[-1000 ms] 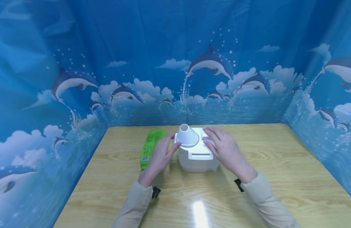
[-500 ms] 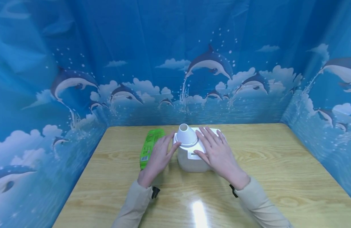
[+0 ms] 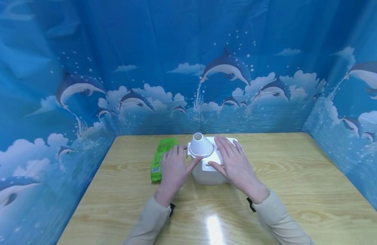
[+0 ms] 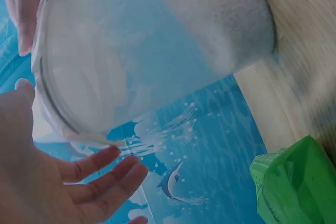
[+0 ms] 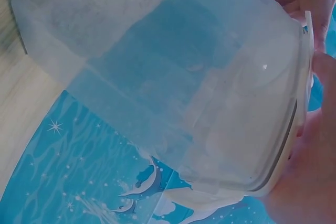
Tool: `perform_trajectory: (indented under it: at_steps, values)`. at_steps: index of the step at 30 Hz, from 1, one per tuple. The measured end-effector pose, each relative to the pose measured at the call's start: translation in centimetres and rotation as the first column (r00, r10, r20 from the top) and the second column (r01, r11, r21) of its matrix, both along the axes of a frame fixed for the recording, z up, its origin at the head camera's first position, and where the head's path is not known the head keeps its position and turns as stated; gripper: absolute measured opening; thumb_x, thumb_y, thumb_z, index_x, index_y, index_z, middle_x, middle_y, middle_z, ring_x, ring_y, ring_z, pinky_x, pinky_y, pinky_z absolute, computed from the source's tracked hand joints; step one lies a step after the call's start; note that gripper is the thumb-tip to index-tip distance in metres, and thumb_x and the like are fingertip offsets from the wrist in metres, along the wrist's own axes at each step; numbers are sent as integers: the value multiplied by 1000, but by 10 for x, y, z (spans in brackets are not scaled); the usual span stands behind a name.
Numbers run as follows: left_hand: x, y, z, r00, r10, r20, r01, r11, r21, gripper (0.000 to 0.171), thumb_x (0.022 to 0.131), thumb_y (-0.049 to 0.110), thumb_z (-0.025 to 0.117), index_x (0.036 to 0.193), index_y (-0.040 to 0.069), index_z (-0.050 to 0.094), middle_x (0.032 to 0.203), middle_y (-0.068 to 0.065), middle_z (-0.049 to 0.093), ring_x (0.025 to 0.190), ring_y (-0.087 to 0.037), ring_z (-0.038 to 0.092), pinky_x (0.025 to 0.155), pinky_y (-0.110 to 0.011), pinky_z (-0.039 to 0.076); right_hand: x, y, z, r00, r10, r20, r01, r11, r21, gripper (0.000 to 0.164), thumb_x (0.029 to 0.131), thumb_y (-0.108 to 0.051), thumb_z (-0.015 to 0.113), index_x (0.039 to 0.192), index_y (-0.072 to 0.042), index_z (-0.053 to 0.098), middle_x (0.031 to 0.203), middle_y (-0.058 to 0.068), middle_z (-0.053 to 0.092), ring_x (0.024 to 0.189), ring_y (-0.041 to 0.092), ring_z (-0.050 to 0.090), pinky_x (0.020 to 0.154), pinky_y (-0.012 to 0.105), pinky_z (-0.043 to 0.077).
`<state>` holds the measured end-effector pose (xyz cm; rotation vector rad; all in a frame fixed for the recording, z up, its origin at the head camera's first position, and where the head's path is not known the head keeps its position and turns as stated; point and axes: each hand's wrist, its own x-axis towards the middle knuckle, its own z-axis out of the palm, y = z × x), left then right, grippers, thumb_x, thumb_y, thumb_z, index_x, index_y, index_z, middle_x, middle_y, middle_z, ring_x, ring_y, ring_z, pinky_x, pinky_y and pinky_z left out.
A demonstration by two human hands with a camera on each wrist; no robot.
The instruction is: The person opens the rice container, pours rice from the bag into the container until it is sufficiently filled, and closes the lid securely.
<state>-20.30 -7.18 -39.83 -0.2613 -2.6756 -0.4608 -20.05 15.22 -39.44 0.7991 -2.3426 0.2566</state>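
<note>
A translucent plastic storage container (image 3: 209, 177) stands upright at the middle of the table, under a white lid (image 3: 217, 157) topped by a cone-shaped spout (image 3: 200, 145). Pale, grainy contents (image 4: 231, 19) fill its lower part in the left wrist view. My right hand (image 3: 237, 168) lies spread over the lid's right half, thumb toward its front tab. At the lid's left side, my left hand (image 3: 175, 169) has its fingers extended, with the thumb pointing to the foot of the cone. In the left wrist view, the fingertips (image 4: 134, 177) are right by a clip on the lid's rim.
A green packet (image 3: 158, 161) lies on the wooden table (image 3: 283, 170) just left of my left hand. Behind and at both sides hangs a blue curtain (image 3: 182, 51) printed with dolphins.
My right hand has slid leftward and flattened over the lid. My left hand has come back from the lid's left edge, toward me and slightly right. The container stays in place.
</note>
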Motion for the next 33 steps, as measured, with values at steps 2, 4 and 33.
perform_trajectory:
  at_steps: [2, 4, 33]
  values:
    - [0, 2, -2, 1000, 11, 7, -11, 1000, -29, 87, 91, 81, 38, 126, 6, 62, 116, -13, 66, 110, -31, 66, 103, -57, 49, 0, 0, 0, 1000, 4, 0, -4, 1000, 0, 85, 103, -66, 26, 151, 4, 42, 152, 21, 47, 142, 35, 43, 120, 57, 27]
    - [0, 4, -4, 1000, 9, 12, -8, 999, -40, 85, 93, 80, 37, 124, 4, 61, 114, -14, 66, 108, -31, 66, 104, -58, 47, 0, 1, -1, 1000, 10, -1, -10, 1000, 0, 87, 102, -67, 27, 150, 4, 42, 152, 21, 47, 142, 35, 43, 120, 58, 27]
    - [-6, 4, -17, 989, -146, 23, 143, 985, 100, 72, 103, 62, 31, 122, -3, 58, 107, -14, 61, 103, -30, 59, 94, -47, 49, -2, 0, -1, 999, 17, 28, -17, 1000, -11, 88, 101, -69, 30, 151, 3, 41, 151, 20, 48, 141, 35, 42, 119, 59, 26]
